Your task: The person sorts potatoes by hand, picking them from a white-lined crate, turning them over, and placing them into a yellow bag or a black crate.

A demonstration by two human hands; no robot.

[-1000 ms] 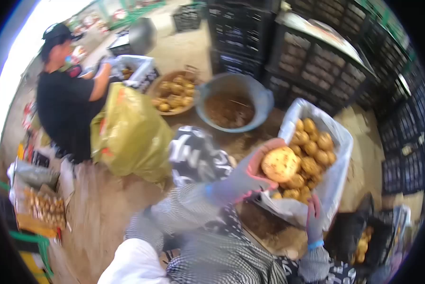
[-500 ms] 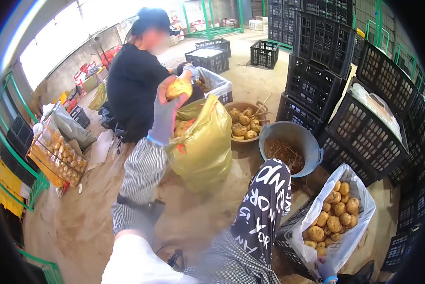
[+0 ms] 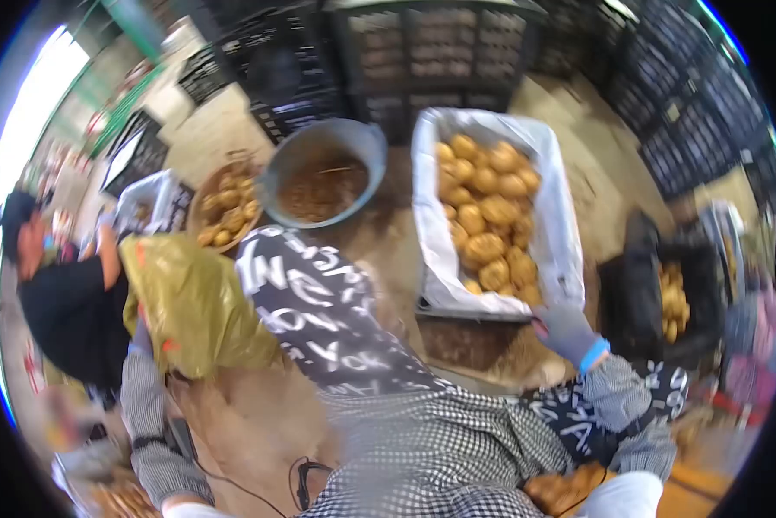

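My left hand [image 3: 141, 338], in a grey glove, is at the near side of a yellow-green plastic sack [image 3: 202, 302]. Its fingers are mostly hidden by the sack and blur, and no potato shows in it. On my other side, my right hand [image 3: 567, 332], gloved with a blue cuff, is closed over the near right corner of a black crate [image 3: 474, 311]. A white plastic liner [image 3: 562, 233] covers that crate's inside and folds over its rim. Many soil-marked potatoes [image 3: 487, 207] fill it.
A blue-grey tub [image 3: 271, 186] with brown debris stands beyond my knee, beside a brown basket [image 3: 199, 216] of potatoes. A co-worker [image 3: 68, 302] in black sits at the left. Stacked black crates [image 3: 440, 52] line the back. A dark container [image 3: 625, 298] with potatoes is at right.
My view has swung right and down to the lined crate. My left hand, which held up a potato, has lowered beside the sack. My right hand stays at the crate's near edge.
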